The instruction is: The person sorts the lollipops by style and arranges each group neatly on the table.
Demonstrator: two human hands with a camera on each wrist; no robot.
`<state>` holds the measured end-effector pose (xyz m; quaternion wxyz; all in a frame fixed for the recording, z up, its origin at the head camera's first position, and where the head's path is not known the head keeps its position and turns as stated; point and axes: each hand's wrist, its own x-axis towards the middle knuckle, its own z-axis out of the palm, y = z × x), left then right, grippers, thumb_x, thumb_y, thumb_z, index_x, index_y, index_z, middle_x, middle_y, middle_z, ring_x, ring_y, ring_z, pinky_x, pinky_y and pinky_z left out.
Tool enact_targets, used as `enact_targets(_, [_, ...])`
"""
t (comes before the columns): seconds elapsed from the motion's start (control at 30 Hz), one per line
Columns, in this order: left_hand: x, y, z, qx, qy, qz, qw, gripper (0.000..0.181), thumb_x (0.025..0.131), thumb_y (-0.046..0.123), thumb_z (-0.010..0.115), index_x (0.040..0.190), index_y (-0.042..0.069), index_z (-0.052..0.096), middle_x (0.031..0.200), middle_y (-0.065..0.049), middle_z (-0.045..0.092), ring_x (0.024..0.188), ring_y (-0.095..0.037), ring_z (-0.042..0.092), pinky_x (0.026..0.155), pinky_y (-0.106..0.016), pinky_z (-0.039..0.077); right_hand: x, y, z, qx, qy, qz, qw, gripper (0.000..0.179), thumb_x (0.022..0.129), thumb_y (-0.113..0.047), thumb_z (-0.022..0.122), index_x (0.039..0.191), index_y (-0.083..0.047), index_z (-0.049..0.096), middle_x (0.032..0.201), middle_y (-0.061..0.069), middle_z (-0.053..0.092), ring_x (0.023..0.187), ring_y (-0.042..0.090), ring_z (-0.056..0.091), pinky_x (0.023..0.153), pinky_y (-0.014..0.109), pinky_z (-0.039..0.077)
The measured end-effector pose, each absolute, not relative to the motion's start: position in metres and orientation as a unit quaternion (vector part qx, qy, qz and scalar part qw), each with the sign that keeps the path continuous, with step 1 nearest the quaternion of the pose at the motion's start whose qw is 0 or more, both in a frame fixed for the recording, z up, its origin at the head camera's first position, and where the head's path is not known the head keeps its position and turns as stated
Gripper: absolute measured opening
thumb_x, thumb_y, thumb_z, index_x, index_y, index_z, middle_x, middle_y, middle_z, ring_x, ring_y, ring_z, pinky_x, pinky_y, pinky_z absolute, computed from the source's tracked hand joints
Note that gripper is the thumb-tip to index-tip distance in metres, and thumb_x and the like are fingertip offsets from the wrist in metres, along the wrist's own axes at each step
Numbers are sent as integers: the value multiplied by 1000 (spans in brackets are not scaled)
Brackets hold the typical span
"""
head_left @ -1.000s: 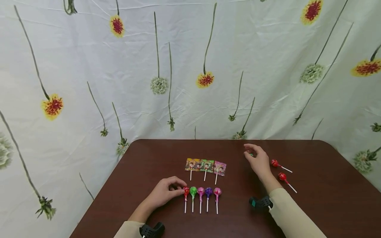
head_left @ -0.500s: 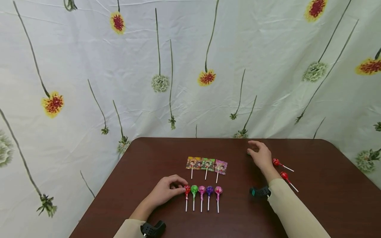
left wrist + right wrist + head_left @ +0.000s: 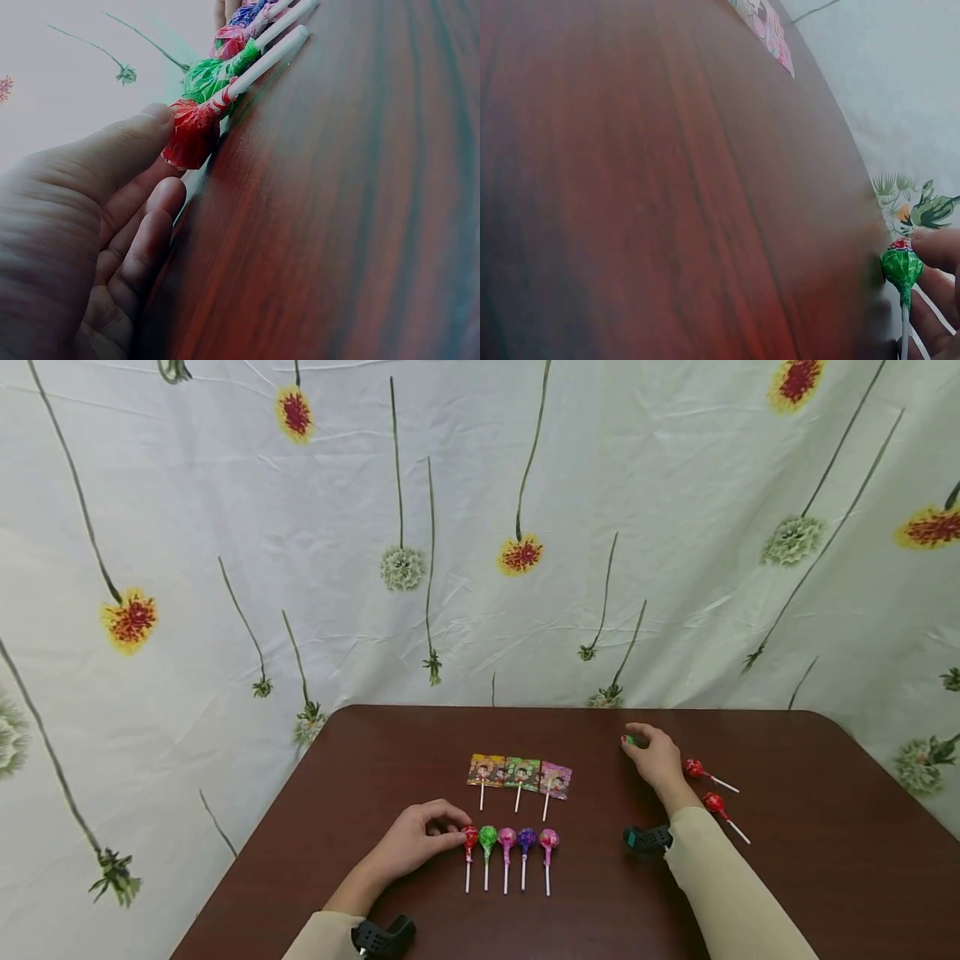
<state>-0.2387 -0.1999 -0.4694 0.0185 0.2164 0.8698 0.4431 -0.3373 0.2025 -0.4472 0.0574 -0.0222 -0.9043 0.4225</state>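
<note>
In the head view my left hand [image 3: 420,839] is at the left end of a row of lollipops. Its thumb and finger pinch the red lollipop [image 3: 193,135] by its wrapped head, as the left wrist view shows. Beside that one lie a green lollipop [image 3: 487,837], a pink lollipop [image 3: 507,838], a purple lollipop [image 3: 527,838] and another pink one, sticks toward me. Near the table's far edge my right hand [image 3: 657,762] holds a green lollipop with a red top [image 3: 902,266] between thumb and fingers; in the head view the hand mostly hides it.
Behind the row lie three flat-wrapped lollipops in orange [image 3: 486,772], green [image 3: 521,774] and purple [image 3: 555,781]. Two red lollipops [image 3: 694,768] lie right of my right hand. A flower-printed cloth [image 3: 450,527] hangs behind the brown table [image 3: 405,735].
My right hand has shifted slightly to the right at the far side of the table, the green lollipop still in its fingers. My left hand stays at the red lollipop.
</note>
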Motion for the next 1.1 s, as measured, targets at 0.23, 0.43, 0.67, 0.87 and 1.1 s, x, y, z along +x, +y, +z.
enact_targets(0.23, [-238, -200, -469, 216, 869, 445, 18, 12, 90, 26, 75, 102, 22, 75, 94, 2, 68, 77, -3, 59, 67, -22, 50, -337, 203, -450, -14, -913, 403, 60, 43, 100, -16, 58, 141, -3, 53, 144, 30, 48, 129, 48, 47, 102, 58, 44])
enact_targets(0.43, [-238, -200, -469, 214, 869, 446, 21, 12, 90, 26, 75, 102, 22, 74, 94, 2, 68, 77, -4, 59, 67, -22, 50, -336, 203, -453, -14, -914, 399, 69, 38, 100, -14, 59, 136, -3, 58, 140, 28, 53, 125, 46, 51, 102, 58, 45])
enact_targets(0.67, [-237, -200, -468, 214, 868, 448, 23, 12, 90, 25, 75, 101, 22, 75, 93, 3, 67, 76, -4, 58, 66, -22, 50, -334, 203, -455, -8, -915, 396, 81, 33, 99, -15, 61, 129, -3, 62, 128, 25, 61, 114, 42, 57, 95, 55, 49])
enact_targets(0.87, [-237, -200, -468, 217, 867, 448, 22, 12, 90, 25, 75, 101, 22, 75, 93, 2, 67, 76, -3, 58, 66, -22, 50, -332, 204, -453, -3, -917, 389, 89, 31, 99, -16, 62, 128, -3, 63, 125, 24, 63, 110, 41, 59, 91, 54, 49])
enact_targets(1.1, [-236, -200, -467, 215, 872, 439, 21, 11, 90, 25, 75, 101, 23, 75, 93, 3, 67, 75, -4, 58, 66, -22, 50, -329, 205, -452, -2, -914, 395, 91, 31, 98, -15, 62, 127, -4, 63, 125, 24, 64, 111, 41, 59, 92, 54, 49])
